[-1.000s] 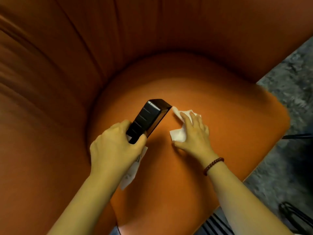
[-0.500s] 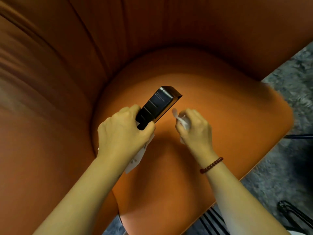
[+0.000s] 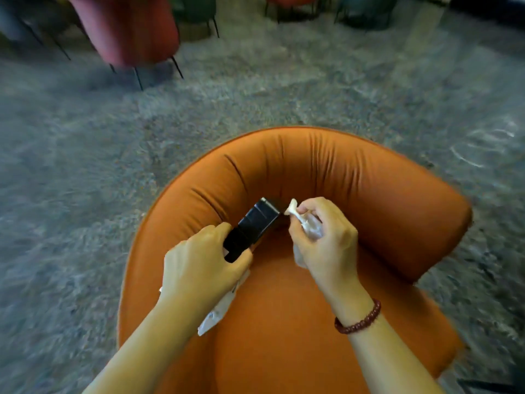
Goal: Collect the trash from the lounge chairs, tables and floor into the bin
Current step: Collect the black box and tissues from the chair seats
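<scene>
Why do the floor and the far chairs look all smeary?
In the head view, motion blur streaks the grey speckled carpet and the red fabric chair far off; the orange velvet chair, left hand and right hand look sharper.

Orange lounge chair (image 3: 369, 223); black box (image 3: 255, 223); white tissue (image 3: 311, 227); dark-red beaded bracelet (image 3: 359, 319); mottled grey floor (image 3: 85, 166); red chair (image 3: 127, 27) at far-left edge.
</scene>
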### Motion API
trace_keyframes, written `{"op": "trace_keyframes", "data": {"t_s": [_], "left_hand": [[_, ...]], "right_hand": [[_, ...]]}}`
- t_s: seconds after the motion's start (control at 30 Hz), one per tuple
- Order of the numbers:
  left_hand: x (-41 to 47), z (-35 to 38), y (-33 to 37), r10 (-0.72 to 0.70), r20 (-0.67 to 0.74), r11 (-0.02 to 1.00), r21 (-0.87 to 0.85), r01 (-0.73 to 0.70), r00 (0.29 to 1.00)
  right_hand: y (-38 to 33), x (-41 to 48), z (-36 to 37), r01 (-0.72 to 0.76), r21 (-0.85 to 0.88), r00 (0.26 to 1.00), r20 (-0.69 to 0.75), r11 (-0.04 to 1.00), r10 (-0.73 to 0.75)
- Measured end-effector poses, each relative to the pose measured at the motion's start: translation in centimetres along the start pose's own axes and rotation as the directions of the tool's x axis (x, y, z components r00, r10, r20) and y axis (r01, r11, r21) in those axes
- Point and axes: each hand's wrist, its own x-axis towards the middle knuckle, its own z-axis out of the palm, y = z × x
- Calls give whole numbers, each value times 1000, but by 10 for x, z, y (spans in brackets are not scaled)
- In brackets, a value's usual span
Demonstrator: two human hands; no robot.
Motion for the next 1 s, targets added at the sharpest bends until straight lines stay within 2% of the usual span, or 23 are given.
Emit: {"op": "trace_keyframes", "data": {"t_s": [0.13, 0.33, 0.43, 0.63, 0.8, 1.0], "left_hand": [[-11, -79, -34, -121, -136, 993, -15, 120, 983], [-38, -193, -127, -209, -336, 977, -30, 211, 918], [-64, -235, -195, -248, -418, 967, -55, 248, 874], [-115, -310, -332, -355, -469, 921, -24, 390, 809], [-159, -371, -417, -423, -555, 853, 22, 521, 716], [-184, -425, -481, -466, -666, 770, 20, 638, 583]], "right_hand": [[-72, 45, 8, 122, 45, 991, -52, 992, -120], [-195, 79, 57, 281, 133, 958, -104, 951, -268], [-260, 65, 107, 304, 205, 953, -58, 930, -299], [-415, 43, 229, 344, 393, 927, 4, 853, -376], [-527, 37, 295, 409, 529, 874, 7, 744, -485], [-601, 43, 345, 412, 596, 833, 60, 689, -550]]}}
